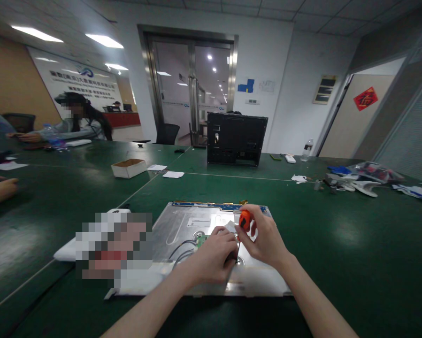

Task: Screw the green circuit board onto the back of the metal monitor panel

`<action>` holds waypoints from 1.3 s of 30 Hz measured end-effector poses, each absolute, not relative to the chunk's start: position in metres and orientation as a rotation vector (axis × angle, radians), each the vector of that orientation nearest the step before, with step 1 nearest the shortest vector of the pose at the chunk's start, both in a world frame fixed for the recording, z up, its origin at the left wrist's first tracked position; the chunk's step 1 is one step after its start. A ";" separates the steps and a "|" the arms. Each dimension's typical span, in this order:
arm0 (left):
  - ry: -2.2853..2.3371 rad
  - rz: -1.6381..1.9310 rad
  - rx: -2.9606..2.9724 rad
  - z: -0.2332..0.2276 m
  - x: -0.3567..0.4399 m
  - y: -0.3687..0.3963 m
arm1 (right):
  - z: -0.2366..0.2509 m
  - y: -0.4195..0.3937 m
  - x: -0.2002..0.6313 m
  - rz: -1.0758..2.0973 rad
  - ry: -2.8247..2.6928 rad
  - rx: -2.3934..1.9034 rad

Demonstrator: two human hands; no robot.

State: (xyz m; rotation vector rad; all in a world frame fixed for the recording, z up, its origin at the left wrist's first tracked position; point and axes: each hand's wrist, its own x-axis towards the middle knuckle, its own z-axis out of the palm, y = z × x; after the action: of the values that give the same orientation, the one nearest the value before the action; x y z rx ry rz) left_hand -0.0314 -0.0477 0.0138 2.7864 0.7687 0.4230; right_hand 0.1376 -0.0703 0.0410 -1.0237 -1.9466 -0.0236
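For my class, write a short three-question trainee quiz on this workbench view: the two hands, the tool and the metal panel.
1. True or false: the right hand holds a screwdriver with an orange handle.
2. What does the left hand rest on?
A. the cardboard box
B. the metal panel
C. the water bottle
3. Fill in: beyond the panel, on the green table, a black ____ stands upright.

Key
1. True.
2. B. The hand lies on the panel beside a small green board with grey wires.
3. Chassis, with its open back towards the camera.
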 end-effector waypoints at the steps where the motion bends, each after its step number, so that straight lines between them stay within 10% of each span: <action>1: 0.772 0.424 2.787 0.014 -0.031 -0.048 | 0.040 -0.070 0.137 -0.042 -1.938 -1.022; 29: 0.818 0.433 2.779 0.009 -0.031 -0.046 | 0.090 -0.074 0.137 -0.191 -2.325 -1.020; 39: 0.810 0.432 2.752 0.014 -0.031 -0.049 | 0.041 -0.060 0.140 -0.151 -1.902 -0.862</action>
State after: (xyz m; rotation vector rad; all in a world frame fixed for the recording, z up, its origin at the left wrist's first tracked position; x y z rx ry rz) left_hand -0.0315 -0.0486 0.0139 2.7521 0.8102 0.4321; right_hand 0.1405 -0.0603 0.0412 -0.8620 -1.9018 -0.1514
